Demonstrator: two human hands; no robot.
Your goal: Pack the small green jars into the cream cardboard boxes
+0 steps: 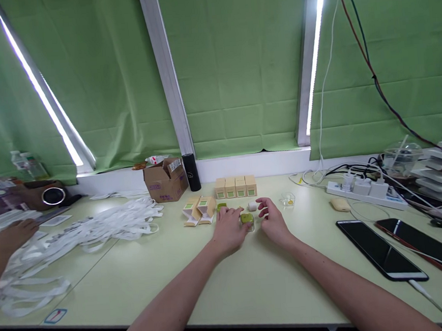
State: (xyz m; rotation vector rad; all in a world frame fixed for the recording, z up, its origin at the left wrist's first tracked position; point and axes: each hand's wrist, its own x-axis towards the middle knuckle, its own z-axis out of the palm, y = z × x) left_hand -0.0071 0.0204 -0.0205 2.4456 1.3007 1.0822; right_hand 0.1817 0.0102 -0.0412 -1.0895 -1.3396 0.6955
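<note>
My left hand lies low over the table, its thumb and fingers around a small clear square bottle with green contents. To the right, my right hand has its fingers bent and apart, with nothing visible between them. Its fingertips are close to a small white cap; whether they touch it I cannot tell. Behind my left hand, partly hidden, lies a small green piece. Two opened small cartons lie left of it. Several closed cartons stand in a row behind my hands.
A clear plastic piece lies right. Phones, a power strip and cables occupy the right side. White straps spread left near another person's hand. A cardboard box and black cylinder stand behind.
</note>
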